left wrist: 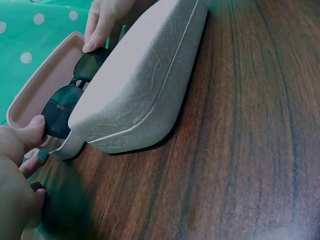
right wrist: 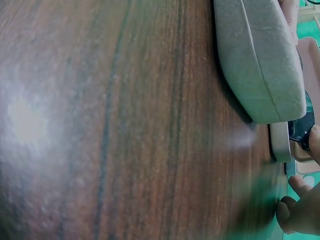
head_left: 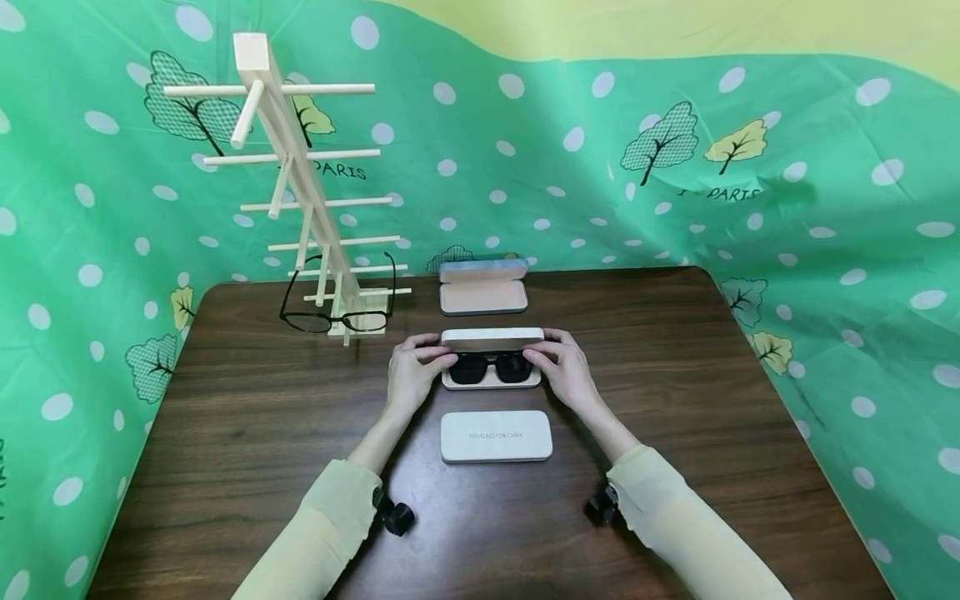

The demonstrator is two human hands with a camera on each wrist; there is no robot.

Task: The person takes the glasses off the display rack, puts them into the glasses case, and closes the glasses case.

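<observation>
Dark sunglasses (head_left: pixel 491 367) lie across an open white glasses case (head_left: pixel 491 334), whose lid stands up behind them. My left hand (head_left: pixel 411 372) holds the left end of the sunglasses, thumb at the lens edge. At the opposite end my right hand (head_left: pixel 564 369) holds them in the same way, its thumb on the front corner. The left wrist view shows both hands at the sunglasses (left wrist: pixel 62 110), partly hidden by a closed case (left wrist: pixel 150 75) in front. Only one lens edge of the sunglasses (right wrist: pixel 301 131) appears in the right wrist view.
A closed white case (head_left: pixel 497 437) lies in front of the open one. Behind stands another open case (head_left: pixel 483 297) with a blue lid. To the left, a wooden pegged rack (head_left: pixel 311 192) carries black-framed eyeglasses (head_left: pixel 337 320). A patterned green cloth (head_left: pixel 525 167) hangs behind the table.
</observation>
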